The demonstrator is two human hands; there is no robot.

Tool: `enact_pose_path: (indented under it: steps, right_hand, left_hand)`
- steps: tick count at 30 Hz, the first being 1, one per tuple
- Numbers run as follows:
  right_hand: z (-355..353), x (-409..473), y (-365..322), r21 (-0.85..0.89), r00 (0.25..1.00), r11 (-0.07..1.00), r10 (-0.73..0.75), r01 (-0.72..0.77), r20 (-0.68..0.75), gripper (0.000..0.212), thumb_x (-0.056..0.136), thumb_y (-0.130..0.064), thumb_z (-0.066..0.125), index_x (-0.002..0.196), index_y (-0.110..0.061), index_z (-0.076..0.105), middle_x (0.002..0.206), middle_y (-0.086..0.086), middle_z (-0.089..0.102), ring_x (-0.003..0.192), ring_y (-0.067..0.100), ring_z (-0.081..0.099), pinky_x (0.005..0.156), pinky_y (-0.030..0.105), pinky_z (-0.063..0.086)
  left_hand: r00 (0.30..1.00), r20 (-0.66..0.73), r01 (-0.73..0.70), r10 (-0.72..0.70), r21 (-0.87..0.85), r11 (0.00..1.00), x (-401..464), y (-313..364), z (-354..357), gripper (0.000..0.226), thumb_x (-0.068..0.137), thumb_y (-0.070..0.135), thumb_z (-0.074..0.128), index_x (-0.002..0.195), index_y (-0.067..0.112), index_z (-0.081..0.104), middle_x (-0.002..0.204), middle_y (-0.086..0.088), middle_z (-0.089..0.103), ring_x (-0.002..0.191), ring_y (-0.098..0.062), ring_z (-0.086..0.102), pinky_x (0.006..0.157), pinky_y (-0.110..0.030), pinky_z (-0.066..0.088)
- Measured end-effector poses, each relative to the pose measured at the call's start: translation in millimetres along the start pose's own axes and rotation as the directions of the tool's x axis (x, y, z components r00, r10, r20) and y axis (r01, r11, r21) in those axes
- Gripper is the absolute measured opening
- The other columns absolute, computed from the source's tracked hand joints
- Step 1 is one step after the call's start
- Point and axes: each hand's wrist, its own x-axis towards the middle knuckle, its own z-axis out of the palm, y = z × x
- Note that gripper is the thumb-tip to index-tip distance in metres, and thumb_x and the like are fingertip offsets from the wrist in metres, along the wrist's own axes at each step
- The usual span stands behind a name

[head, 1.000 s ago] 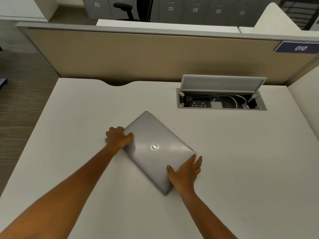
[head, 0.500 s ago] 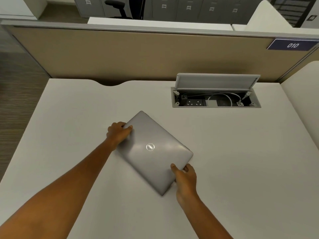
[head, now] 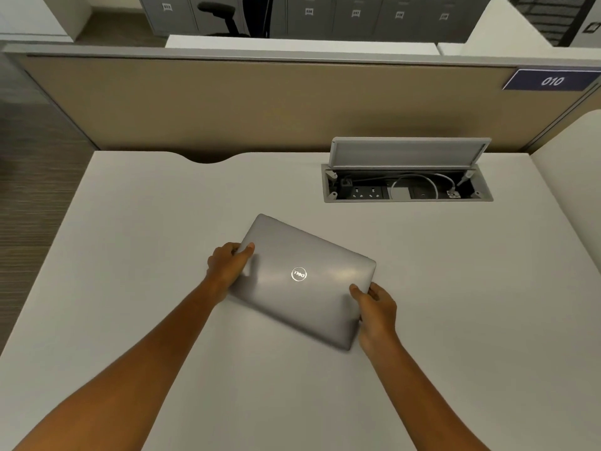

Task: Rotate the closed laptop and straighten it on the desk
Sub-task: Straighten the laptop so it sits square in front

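1. Laptop [head: 305,281]: closed, lid up, lying flat on the desk [head: 455,320] between my two hands, skewed so its long edges run at an angle to the desk's front edge.
2. Handling, as I judge it: rigid slab, moderate weight, smooth metal lid likely slick under a flat palm. I would turn it by its edges and slide it, keeping it flat, since the shell and hinge should not be twisted.
3. Left hand [head: 227,268]: clamped on the laptop's short left edge, thumb on top of the lid, fingers curled around the side.
4. Right hand [head: 377,310]: clamped on the opposite short edge near the corner closest to me, thumb on the lid, fingers wrapped underneath or alongside; I cannot tell which.
5. Opposed grips give a good turning couple.
6. Beyond my right hand, well apart from the laptop: open cable box [head: 406,187] in the desk, lid raised, sockets and white cable inside. I would keep the laptop's far corner away from it.
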Motion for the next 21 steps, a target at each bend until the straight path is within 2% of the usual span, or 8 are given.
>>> enact_pose_path:
  steps: [3,6,9,11,12,15,17,21]
  right_hand:
    - [-1.5,16.0,-11.8,-0.032,1.0,0.999,-0.018,0.017,-0.007,0.015,0.087,-0.008,0.08,0.102,-0.004,0.077,0.109,0.017,0.08,0.089,0.027,0.07,0.082,0.038,0.057]
    - [-1.7,30.3,-22.6,-0.081,0.999,0.996,-0.046,0.046,0.001,0.019,0.087,-0.013,0.08,0.097,0.001,0.071,0.097,0.012,0.076,0.083,0.025,0.064,0.076,0.035,0.051]
    - [1.6,43.2,-32.9,-0.123,0.995,0.988,-0.095,0.097,0.017,0.032,0.087,-0.016,0.079,0.079,-0.01,0.049,0.082,0.01,0.046,0.076,0.023,0.041,0.071,0.034,0.033]
    - [2.8,52.3,-40.0,-0.142,0.994,0.983,-0.111,0.112,0.02,0.034,0.088,-0.016,0.079,0.075,-0.015,0.047,0.077,0.005,0.047,0.072,0.022,0.041,0.068,0.033,0.033]
    - [2.8,56.3,-43.4,-0.154,0.994,0.982,-0.11,0.112,0.021,0.03,0.088,-0.017,0.078,0.075,-0.015,0.051,0.078,0.004,0.054,0.072,0.021,0.046,0.068,0.032,0.036]
    - [2.9,66.8,-52.4,-0.19,0.991,0.973,-0.129,0.131,0.022,0.03,0.09,-0.018,0.076,0.073,-0.016,0.052,0.079,0.003,0.06,0.074,0.022,0.051,0.067,0.032,0.039]
    - [2.8,74.1,-57.5,-0.207,0.99,0.968,-0.139,0.14,0.018,0.029,0.091,-0.019,0.075,0.073,-0.016,0.052,0.081,0.004,0.062,0.075,0.022,0.052,0.067,0.031,0.04]
    - [1.3,87.4,-69.1,-0.229,0.987,0.96,-0.159,0.163,0.037,0.022,0.093,-0.02,0.075,0.083,-0.006,0.062,0.081,0.001,0.06,0.078,0.021,0.051,0.071,0.031,0.04]
  left_hand:
    - [1.0,-0.009,-0.007,0.007,-0.017,1.0,-7.0,-1.7,7.6,0.065,0.103,0.06,0.057,0.147,0.013,0.064,0.148,-0.01,0.064,0.142,-0.035,0.055,0.121,-0.053,0.046]
    - [0.999,-0.043,-0.015,0.013,-0.057,0.998,-14.2,-4.1,19.0,0.062,0.106,0.06,0.05,0.143,0.013,0.067,0.135,-0.006,0.067,0.127,-0.028,0.057,0.106,-0.043,0.046]
    - [0.998,-0.049,0.021,-0.026,-0.102,0.995,-20.8,-3.8,28.7,0.048,0.108,0.061,0.045,0.105,0.022,0.072,0.103,0.003,0.065,0.113,-0.027,0.058,0.096,-0.041,0.045]
    - [0.998,-0.04,0.045,-0.052,-0.15,0.988,-24.5,-0.5,33.6,0.047,0.108,0.064,0.041,0.081,0.029,0.058,0.103,-0.002,0.064,0.11,-0.029,0.058,0.098,-0.044,0.046]
    - [0.998,-0.034,0.053,-0.059,-0.173,0.983,-26.2,1.2,35.6,0.048,0.108,0.065,0.039,0.081,0.03,0.057,0.109,-0.005,0.065,0.111,-0.029,0.059,0.1,-0.044,0.046]
    - [0.996,-0.022,0.083,-0.09,-0.223,0.971,-29.3,5.6,41.4,0.066,0.106,0.072,0.031,0.118,0.018,0.068,0.135,-0.008,0.066,0.129,-0.033,0.061,0.119,-0.049,0.047]
    - [0.992,-0.018,0.12,-0.128,-0.247,0.961,-29.6,10.3,45.6,0.083,0.103,0.076,0.027,0.144,0.014,0.063,0.149,-0.01,0.063,0.138,-0.035,0.059,0.124,-0.055,0.045]
    - [0.987,0.003,0.157,-0.162,-0.284,0.946,-29.3,19.8,52.6,0.09,0.102,0.079,0.025,0.157,0.016,0.056,0.156,-0.011,0.06,0.142,-0.035,0.058,0.126,-0.055,0.044]
